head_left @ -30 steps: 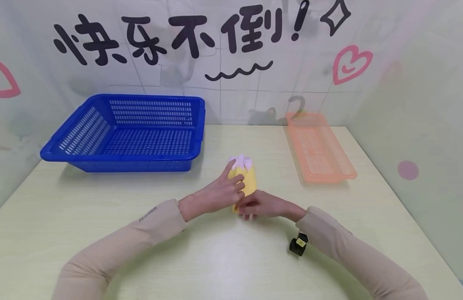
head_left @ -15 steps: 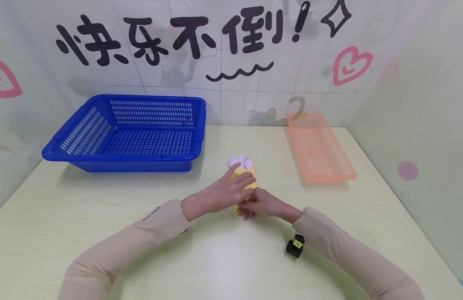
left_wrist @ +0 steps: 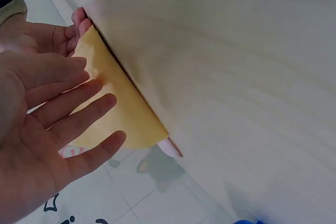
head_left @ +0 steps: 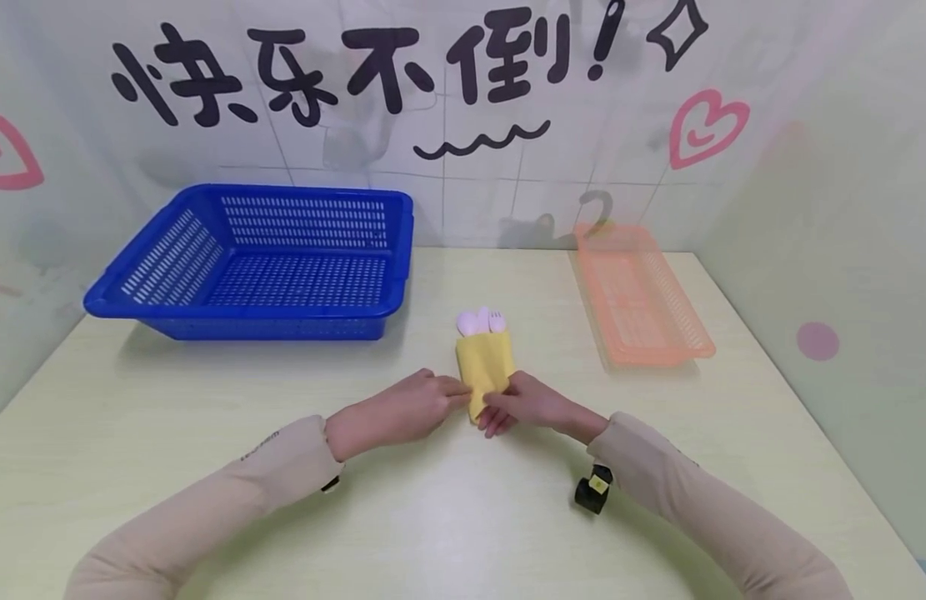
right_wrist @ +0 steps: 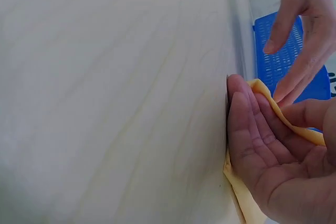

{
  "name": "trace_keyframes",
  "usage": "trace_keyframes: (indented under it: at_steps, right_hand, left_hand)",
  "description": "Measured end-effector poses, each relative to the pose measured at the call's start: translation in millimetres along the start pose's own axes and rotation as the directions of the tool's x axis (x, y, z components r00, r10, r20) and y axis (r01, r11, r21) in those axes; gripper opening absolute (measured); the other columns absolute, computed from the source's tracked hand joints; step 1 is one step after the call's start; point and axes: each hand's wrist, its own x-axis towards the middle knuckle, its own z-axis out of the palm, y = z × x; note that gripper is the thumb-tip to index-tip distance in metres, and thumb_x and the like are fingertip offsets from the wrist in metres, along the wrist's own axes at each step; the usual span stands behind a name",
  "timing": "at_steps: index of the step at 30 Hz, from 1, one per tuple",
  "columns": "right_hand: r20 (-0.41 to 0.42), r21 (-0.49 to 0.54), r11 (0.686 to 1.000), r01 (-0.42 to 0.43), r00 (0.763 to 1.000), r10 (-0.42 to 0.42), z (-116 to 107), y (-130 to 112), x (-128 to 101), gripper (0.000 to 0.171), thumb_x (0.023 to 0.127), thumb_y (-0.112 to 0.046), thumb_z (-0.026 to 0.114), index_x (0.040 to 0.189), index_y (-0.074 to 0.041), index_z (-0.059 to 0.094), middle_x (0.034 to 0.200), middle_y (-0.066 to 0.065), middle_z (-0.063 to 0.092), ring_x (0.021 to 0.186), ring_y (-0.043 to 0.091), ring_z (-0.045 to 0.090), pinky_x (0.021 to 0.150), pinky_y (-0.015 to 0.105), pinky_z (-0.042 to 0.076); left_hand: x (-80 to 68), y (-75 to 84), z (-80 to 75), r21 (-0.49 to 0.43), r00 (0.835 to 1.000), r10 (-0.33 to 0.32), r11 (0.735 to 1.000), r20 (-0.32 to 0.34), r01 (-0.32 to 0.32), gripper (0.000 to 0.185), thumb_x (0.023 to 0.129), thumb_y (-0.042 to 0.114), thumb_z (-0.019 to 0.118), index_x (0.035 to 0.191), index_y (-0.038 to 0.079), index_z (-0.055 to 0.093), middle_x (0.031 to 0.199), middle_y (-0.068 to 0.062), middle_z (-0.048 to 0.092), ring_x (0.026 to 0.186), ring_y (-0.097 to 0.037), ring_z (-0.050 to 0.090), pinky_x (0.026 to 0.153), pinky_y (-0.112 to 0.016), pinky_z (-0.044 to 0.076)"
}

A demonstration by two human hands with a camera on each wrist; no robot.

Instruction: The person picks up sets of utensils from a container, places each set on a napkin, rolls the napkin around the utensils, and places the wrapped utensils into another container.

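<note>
A yellow cloth (head_left: 483, 360) lies folded in the middle of the table, wrapped round pink cutlery. The heads of a spoon (head_left: 466, 322), a knife (head_left: 483, 318) and a fork (head_left: 497, 322) stick out of its far end; their handles are hidden. My right hand (head_left: 539, 402) pinches the near end of the cloth between thumb and fingers, the fingers under the fold in the right wrist view. From the left, my left hand (head_left: 402, 408) reaches to the cloth's near edge with fingertips right at it; its fingers look nearly straight and spread in the left wrist view.
A large blue basket (head_left: 278, 327) stands at the back left of the table (head_left: 447, 517). At the back right is a low orange basket (head_left: 650, 360). A printed curtain (head_left: 470, 200) hangs behind. A small black device (head_left: 593, 492) shows beneath the right wrist.
My left hand has drawn back left and toward me from over the cloth, uncovering it and the cutlery heads. My right hand stays at the near end, still pinching the cloth.
</note>
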Motion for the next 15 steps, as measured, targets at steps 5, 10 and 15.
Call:
trace_keyframes:
  at_steps: [5, 10, 15]
  right_hand:
    - [-0.006, 0.034, 0.999, 0.001, 1.0, 0.0, -0.5, 0.6, -1.1, 0.028, 0.091, -0.007, 0.039, 0.094, 0.015, 0.056, 0.08, 0.019, 0.065, 0.068, 0.021, 0.065, 0.066, 0.033, 0.053]
    - [-0.015, 0.117, 0.993, -0.026, 0.999, 0.028, -0.3, 0.3, -3.4, 0.028, 0.091, -0.006, 0.038, 0.096, 0.016, 0.054, 0.082, 0.021, 0.065, 0.072, 0.022, 0.066, 0.068, 0.034, 0.053]
    - [-0.022, 0.2, 0.978, -0.06, 0.998, 0.066, -0.7, 0.1, -5.2, 0.032, 0.095, -0.01, 0.034, 0.101, 0.016, 0.052, 0.087, 0.022, 0.065, 0.076, 0.024, 0.066, 0.07, 0.034, 0.052]
  left_hand:
    - [-2.2, 2.4, 3.4, -0.004, 0.999, -0.009, 1.0, 0.042, 0.009, 0.047, 0.08, -0.003, 0.057, 0.125, 0.005, 0.05, 0.132, -0.009, 0.046, 0.122, -0.023, 0.042, 0.09, -0.048, 0.04]
    - [0.0, 2.5, 7.9, 0.003, 0.998, 0.006, 1.0, 0.066, -0.006, 0.053, 0.079, -0.004, 0.058, 0.129, 0.01, 0.047, 0.137, -0.007, 0.04, 0.126, -0.022, 0.035, 0.094, -0.051, 0.036]
    - [0.0, 3.4, 9.3, 0.019, 0.997, 0.036, 0.999, 0.073, -0.038, 0.053, 0.078, -0.003, 0.059, 0.129, 0.008, 0.047, 0.136, -0.005, 0.042, 0.127, -0.021, 0.035, 0.095, -0.051, 0.034]
